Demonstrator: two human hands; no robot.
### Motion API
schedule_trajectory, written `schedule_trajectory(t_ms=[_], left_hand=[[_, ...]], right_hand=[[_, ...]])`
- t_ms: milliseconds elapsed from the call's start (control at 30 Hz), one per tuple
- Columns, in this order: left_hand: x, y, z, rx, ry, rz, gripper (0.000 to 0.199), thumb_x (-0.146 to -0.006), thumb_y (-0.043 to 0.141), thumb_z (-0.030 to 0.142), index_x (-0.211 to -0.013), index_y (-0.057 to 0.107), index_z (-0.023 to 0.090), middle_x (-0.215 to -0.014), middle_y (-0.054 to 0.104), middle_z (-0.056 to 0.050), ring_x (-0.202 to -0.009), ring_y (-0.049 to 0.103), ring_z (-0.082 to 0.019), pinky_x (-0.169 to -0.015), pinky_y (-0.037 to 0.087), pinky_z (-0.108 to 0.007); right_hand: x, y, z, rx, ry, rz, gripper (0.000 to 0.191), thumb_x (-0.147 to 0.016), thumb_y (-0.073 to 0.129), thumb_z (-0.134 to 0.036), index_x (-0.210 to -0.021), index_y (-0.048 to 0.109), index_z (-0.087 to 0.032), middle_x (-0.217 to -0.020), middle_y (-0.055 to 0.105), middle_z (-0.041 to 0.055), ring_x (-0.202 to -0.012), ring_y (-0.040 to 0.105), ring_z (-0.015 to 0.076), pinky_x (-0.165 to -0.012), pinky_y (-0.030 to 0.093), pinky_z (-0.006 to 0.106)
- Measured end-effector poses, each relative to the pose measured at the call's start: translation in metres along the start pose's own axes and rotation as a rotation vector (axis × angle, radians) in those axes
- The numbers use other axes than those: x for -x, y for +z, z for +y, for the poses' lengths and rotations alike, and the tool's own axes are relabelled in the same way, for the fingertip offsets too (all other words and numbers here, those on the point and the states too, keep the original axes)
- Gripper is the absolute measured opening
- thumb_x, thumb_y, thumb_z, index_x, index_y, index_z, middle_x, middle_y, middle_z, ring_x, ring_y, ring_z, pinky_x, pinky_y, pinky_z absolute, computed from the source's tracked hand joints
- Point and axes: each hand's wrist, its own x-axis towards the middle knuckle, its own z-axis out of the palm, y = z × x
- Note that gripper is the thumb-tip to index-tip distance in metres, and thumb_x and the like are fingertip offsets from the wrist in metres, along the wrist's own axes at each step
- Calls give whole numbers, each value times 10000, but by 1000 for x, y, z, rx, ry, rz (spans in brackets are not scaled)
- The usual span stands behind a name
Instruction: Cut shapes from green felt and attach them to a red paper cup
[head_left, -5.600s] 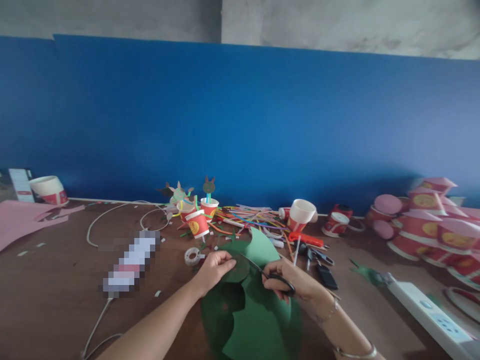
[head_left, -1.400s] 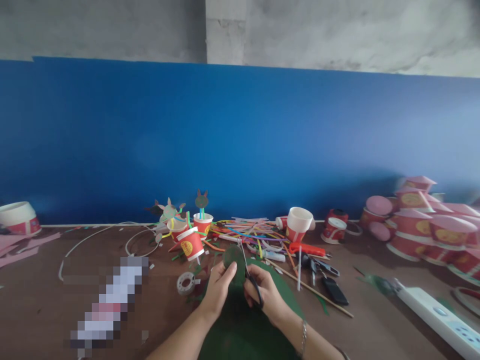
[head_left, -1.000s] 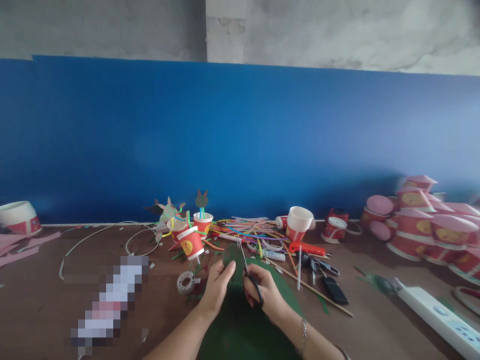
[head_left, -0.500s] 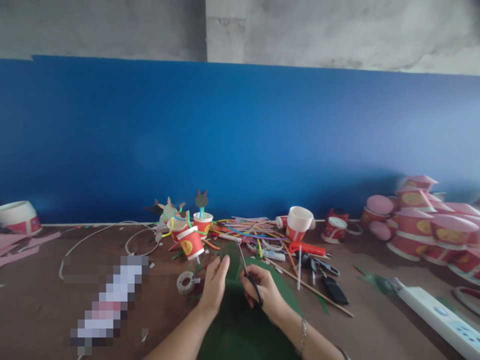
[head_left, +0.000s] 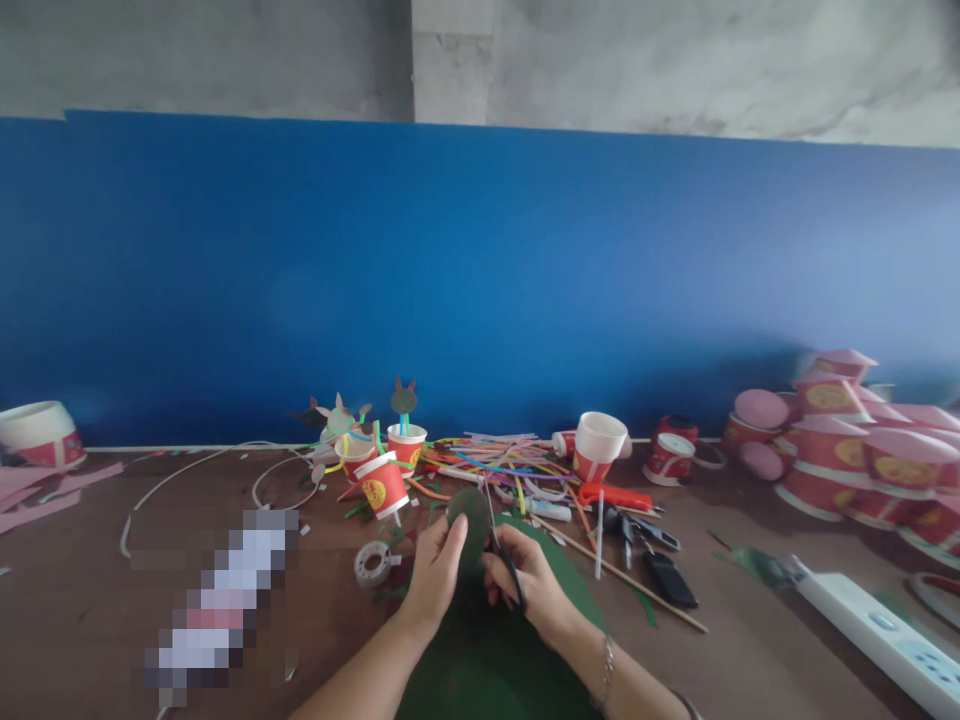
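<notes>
My left hand (head_left: 441, 565) pinches a dark green paper piece (head_left: 469, 512) with a rounded top edge, thumb on its face. In my right hand (head_left: 525, 578) are black-handled scissors (head_left: 510, 575), their blades pointing up along the right edge of the paper piece. A larger dark green sheet (head_left: 502, 660) lies beneath both hands. Left of my left hand is a tape roll (head_left: 372, 565). Behind the hands lies a heap of coloured strips and pipe cleaners (head_left: 495, 460).
Red paper cups (head_left: 381, 488) with animal cutouts stand behind at left. To the right are a white cup (head_left: 600, 445), an orange tool (head_left: 615, 497), keys with a black fob (head_left: 670, 580), a wooden stick (head_left: 630, 582), a power strip (head_left: 877, 630) and pink-topped cups (head_left: 832, 450).
My left hand has shifted slightly right and up with the green piece, whose rounded top now shows more clearly beside the blades. The right hand has barely moved.
</notes>
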Motion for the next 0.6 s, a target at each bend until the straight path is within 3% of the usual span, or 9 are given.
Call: schedule_trajectory(t_ms=[600], left_hand=[[-2,1,1,-47,48,30,347,-835,449,406,-592,442,158,-587,419,28,-601,379,-115,-565,318,-223]], right_hand=[[0,1,-3,13,-11,54,291,-652,681,-380,-675,479,-171,-435,418,-97,-342,384,45,-334,325,158]])
